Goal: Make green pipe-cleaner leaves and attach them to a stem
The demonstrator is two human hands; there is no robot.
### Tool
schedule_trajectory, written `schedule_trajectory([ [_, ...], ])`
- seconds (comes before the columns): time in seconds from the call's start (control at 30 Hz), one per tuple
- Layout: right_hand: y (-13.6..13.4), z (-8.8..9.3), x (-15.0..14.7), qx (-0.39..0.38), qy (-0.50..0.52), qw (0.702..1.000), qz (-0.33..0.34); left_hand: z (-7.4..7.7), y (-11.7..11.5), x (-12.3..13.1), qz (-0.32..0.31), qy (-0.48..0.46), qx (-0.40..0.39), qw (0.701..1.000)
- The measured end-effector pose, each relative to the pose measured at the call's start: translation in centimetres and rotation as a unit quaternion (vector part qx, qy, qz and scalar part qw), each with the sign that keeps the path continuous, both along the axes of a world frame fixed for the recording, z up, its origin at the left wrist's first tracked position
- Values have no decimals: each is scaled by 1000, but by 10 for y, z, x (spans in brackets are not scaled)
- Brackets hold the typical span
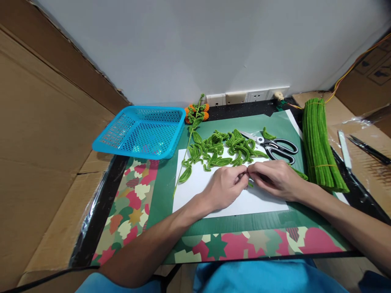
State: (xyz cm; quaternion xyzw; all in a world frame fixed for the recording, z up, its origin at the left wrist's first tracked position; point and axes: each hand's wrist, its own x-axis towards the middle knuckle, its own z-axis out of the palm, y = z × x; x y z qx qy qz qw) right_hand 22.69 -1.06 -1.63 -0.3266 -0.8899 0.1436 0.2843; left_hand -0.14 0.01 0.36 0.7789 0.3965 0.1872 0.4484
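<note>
My left hand (226,188) and my right hand (274,178) meet over a white sheet of paper (195,191), fingertips pinched together on a short green pipe cleaner piece (251,184) that shows only a little between them. Just beyond my hands lies a heap of several bent green pipe cleaner leaves (222,148). A long green stem with leaves and orange flowers (193,122) lies to the left of the heap. Black-handled scissors (275,146) rest behind my right hand.
A blue perforated basket (143,131) stands at the back left. A thick bundle of straight green pipe cleaners (320,142) lies at the right. A green mat (161,191) covers the table, with patterned paper (131,207) beneath. Cardboard walls (39,134) flank both sides; wall sockets (247,97) behind.
</note>
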Motion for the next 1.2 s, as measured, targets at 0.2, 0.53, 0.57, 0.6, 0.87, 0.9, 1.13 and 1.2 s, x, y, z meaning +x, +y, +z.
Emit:
schedule_trajectory([
  [0.2,0,0,-1,2,1,1000,1,0,0,0,1,-3,1,1000],
  [0.53,0,2,-1,3,-9,1000,-2,0,0,0,-1,0,-1,1000],
  [0.57,0,2,-1,2,-10,1000,-2,0,0,0,0,0,-2,1000],
  [0.6,0,2,-1,2,-11,1000,-2,0,0,0,1,-1,-2,1000],
  [0.87,-1,0,1,-9,-12,1000,0,-2,0,0,0,-2,-4,1000],
  [0.9,-1,0,1,-10,-11,1000,0,-2,0,0,0,-3,-4,1000],
  [1.13,-1,-1,2,-11,-14,1000,2,0,-1,0,-2,-1,-7,1000],
  [1.2,-1,-1,2,-10,-16,1000,0,0,-1,0,-2,-1,-7,1000],
])
